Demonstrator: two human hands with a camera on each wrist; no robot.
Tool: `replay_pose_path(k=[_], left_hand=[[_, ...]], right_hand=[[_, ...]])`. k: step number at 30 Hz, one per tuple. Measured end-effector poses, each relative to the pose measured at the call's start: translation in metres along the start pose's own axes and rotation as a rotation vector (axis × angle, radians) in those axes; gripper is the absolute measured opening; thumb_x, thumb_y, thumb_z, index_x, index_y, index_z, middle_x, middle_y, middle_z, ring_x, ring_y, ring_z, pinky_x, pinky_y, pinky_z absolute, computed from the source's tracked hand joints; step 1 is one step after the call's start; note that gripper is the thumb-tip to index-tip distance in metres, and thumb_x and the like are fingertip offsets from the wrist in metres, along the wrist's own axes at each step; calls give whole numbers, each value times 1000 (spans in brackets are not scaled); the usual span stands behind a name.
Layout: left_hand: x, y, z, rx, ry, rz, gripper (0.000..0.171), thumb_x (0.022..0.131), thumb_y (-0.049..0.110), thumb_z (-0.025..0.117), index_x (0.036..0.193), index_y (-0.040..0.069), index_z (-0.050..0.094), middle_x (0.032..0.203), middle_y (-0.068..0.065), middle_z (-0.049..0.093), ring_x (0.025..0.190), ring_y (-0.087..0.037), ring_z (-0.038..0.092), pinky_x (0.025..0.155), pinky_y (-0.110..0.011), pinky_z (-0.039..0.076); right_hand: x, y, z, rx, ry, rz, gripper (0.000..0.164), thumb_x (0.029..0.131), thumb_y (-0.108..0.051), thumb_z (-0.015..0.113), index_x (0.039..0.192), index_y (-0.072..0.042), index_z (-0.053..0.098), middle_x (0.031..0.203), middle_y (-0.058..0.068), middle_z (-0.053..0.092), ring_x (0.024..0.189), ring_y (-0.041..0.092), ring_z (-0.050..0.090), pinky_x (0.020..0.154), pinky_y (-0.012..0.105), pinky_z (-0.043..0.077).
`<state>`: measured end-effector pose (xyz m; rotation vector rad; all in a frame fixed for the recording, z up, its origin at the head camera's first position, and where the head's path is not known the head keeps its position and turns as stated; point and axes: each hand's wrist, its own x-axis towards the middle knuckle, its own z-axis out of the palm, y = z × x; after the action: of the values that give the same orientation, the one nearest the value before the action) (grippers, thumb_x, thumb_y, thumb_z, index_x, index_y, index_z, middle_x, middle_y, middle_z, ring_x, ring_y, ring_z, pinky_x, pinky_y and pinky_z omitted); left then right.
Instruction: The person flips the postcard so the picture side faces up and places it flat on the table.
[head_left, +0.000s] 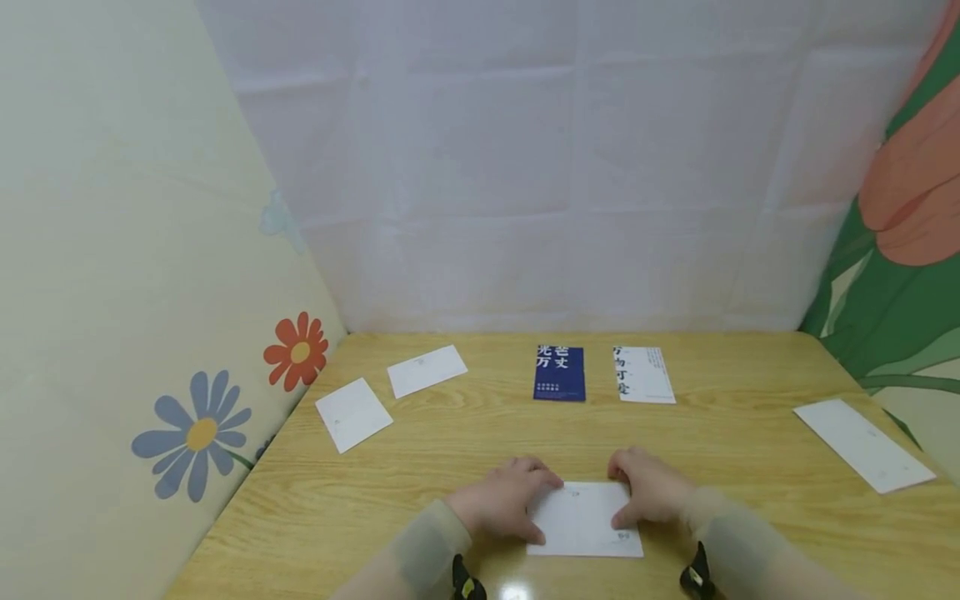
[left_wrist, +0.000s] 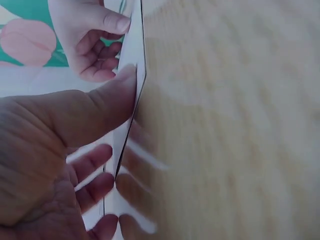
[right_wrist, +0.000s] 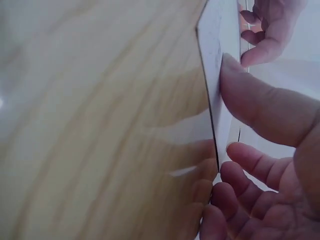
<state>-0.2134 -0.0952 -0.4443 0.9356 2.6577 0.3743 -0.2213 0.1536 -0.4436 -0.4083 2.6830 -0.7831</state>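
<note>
A white card [head_left: 581, 525] with small print marks lies flat near the table's front edge, between my two hands. My left hand [head_left: 506, 500] is at its left side; in the left wrist view the left thumb [left_wrist: 112, 97] rests on the card and the loosely bent fingers [left_wrist: 95, 192] touch down by its edge. At the right side is my right hand [head_left: 652, 492]. Its thumb [right_wrist: 265, 102] lies on the card in the right wrist view, while relaxed fingers [right_wrist: 240, 185] meet the table around the corner. Neither hand visibly pinches the card.
On the wooden table [head_left: 480, 442], a blue card [head_left: 558, 379] and a white card with dark characters [head_left: 648, 375] lie at the back. Two plain white cards [head_left: 354, 415] are at the left, another white card [head_left: 866, 446] at the right. Cloth walls enclose three sides.
</note>
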Motion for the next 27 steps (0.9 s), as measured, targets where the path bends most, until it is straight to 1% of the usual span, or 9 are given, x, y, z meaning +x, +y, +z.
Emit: replay_pose_path(k=[3, 6, 8, 10, 14, 17, 21, 27], left_hand=[[2, -2, 0, -13, 25, -62, 70, 69, 40, 84, 130, 20, 56, 131, -1, 50, 117, -20, 47, 100, -40, 40], [2, -2, -1, -29, 34, -102, 71, 65, 40, 86, 126, 17, 57, 125, -1, 53, 113, -20, 49, 97, -40, 41], [3, -2, -2, -38, 44, -118, 70, 63, 40, 88, 122, 16, 58, 120, -1, 54, 108, -19, 50, 95, -38, 43], [4, -3, -3, -66, 43, -135, 68, 62, 40, 89, 118, 16, 58, 115, 0, 55, 104, -17, 50, 92, -37, 44], [7, -8, -4, -147, 22, -183, 61, 64, 37, 89, 112, 16, 58, 107, 2, 54, 97, -14, 49, 90, -35, 44], [10, -11, -3, -177, 13, -213, 59, 64, 37, 89, 109, 15, 58, 103, 3, 53, 93, -13, 48, 89, -34, 45], [12, -14, -3, -179, 31, -221, 59, 63, 37, 89, 106, 14, 57, 100, 3, 52, 91, -14, 48, 88, -34, 45], [16, -16, -5, -184, 60, -218, 57, 65, 34, 89, 107, 12, 56, 97, 3, 54, 88, -14, 50, 85, -34, 46]], right_hand=[[1, -1, 0, -2, -3, 8, 55, 57, -20, 92, 101, -10, 60, 99, 5, 53, 90, 22, 52, 90, 47, 44], [0, -2, 0, -8, -4, 15, 55, 57, -20, 92, 100, -10, 59, 99, 6, 53, 90, 22, 52, 90, 47, 44], [0, -3, -1, -15, -6, 21, 55, 57, -20, 92, 99, -9, 59, 98, 6, 53, 89, 23, 52, 89, 47, 44], [0, -3, -1, -19, -6, 23, 55, 57, -21, 92, 99, -10, 59, 98, 6, 53, 88, 22, 51, 88, 47, 44], [1, -2, -2, -17, -6, 22, 53, 57, -20, 92, 97, -10, 58, 95, 6, 51, 86, 22, 50, 86, 46, 45], [3, 1, -2, -7, -9, 26, 51, 58, -18, 91, 95, -10, 57, 93, 5, 50, 85, 22, 49, 84, 45, 44], [7, 4, -2, -8, -9, 28, 48, 61, -19, 90, 96, -10, 58, 94, 5, 51, 85, 21, 49, 85, 44, 44], [14, 6, -5, -2, -16, 45, 47, 63, -21, 89, 99, -10, 59, 99, 6, 51, 90, 22, 50, 88, 46, 44]])
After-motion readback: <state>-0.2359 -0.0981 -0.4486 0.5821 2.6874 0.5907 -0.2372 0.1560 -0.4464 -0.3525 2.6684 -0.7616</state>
